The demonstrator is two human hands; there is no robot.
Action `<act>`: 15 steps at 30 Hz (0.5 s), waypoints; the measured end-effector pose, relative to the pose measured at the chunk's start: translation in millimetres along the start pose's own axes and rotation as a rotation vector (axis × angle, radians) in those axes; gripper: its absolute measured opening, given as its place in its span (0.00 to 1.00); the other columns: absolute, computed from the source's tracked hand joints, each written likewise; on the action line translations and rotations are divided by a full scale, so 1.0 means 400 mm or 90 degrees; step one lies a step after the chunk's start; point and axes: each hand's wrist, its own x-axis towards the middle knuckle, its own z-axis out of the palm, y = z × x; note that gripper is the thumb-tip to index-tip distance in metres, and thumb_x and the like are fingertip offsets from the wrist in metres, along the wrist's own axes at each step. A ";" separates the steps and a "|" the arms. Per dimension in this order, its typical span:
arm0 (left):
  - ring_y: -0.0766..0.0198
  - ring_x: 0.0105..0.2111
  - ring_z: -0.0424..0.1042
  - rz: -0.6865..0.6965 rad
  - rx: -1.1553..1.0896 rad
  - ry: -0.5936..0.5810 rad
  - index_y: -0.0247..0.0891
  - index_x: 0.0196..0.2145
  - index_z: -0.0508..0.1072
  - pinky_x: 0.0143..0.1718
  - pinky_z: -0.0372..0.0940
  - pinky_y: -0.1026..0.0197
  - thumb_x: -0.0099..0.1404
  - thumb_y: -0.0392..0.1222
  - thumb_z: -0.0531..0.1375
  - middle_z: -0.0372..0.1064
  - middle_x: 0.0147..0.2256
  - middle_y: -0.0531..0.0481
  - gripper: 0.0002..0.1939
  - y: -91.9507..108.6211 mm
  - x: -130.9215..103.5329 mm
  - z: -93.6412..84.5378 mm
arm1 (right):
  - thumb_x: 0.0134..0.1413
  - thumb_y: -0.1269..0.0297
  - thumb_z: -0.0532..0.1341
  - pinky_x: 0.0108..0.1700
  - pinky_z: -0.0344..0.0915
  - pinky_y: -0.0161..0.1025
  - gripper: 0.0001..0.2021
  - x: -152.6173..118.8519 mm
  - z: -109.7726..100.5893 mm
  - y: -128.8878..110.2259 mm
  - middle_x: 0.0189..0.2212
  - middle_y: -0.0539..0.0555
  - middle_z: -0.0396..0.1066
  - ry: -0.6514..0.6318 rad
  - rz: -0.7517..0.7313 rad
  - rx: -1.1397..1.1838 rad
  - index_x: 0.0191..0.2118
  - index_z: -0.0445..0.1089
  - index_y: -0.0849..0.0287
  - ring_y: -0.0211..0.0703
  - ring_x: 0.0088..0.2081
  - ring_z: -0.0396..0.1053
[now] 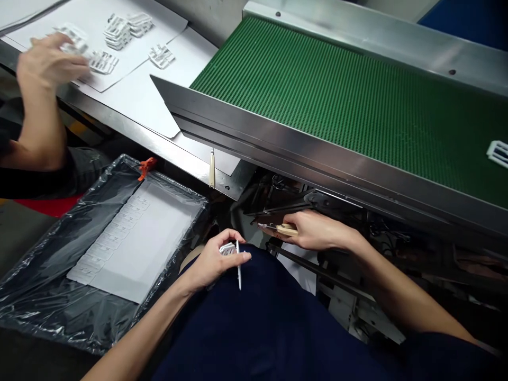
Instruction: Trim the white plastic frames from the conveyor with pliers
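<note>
Near my lap, my left hand (222, 259) pinches a thin white plastic part (238, 272) edge-on between thumb and fingers. More white slotted pieces (227, 248) are tucked inside the same hand. My right hand (313, 230), below the conveyor's side rail, is closed around a beige-handled tool (288, 229). Its metal end points left toward my left hand, a short distance away; the exact kind of tool is unclear. A slim beige-handled tool (212, 169) lies at the corner of the metal table.
A green ribbed conveyor belt (317, 100) carries a white part (498, 153) at right. A co-worker's hand (51, 61) is over white parts on the paper-covered table (135, 100), near stacked parts (118, 32). At left, a plastic-lined bin (43, 286) holds rowed parts (107, 241).
</note>
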 end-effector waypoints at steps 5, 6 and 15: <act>0.63 0.36 0.68 -0.050 -0.153 -0.017 0.38 0.48 0.65 0.36 0.62 0.62 0.60 0.45 0.61 0.70 0.43 0.43 0.19 -0.021 0.017 0.004 | 0.51 0.62 0.56 0.24 0.48 0.33 0.05 -0.014 0.035 0.003 0.25 0.50 0.68 0.066 -0.017 0.001 0.33 0.66 0.57 0.37 0.23 0.62; 0.62 0.36 0.69 -0.060 -0.200 -0.023 0.37 0.49 0.65 0.36 0.63 0.63 0.60 0.45 0.61 0.70 0.44 0.42 0.20 -0.023 0.019 0.000 | 0.50 0.63 0.56 0.25 0.49 0.33 0.05 -0.014 0.038 -0.003 0.26 0.50 0.68 0.082 -0.043 0.002 0.33 0.65 0.57 0.37 0.24 0.63; 0.62 0.34 0.72 -0.072 -0.427 -0.072 0.37 0.46 0.71 0.32 0.68 0.65 0.60 0.50 0.60 0.73 0.44 0.41 0.20 -0.033 0.026 -0.023 | 0.48 0.67 0.55 0.27 0.50 0.34 0.12 -0.002 0.036 -0.025 0.31 0.53 0.66 0.162 -0.134 -0.096 0.42 0.64 0.58 0.39 0.29 0.62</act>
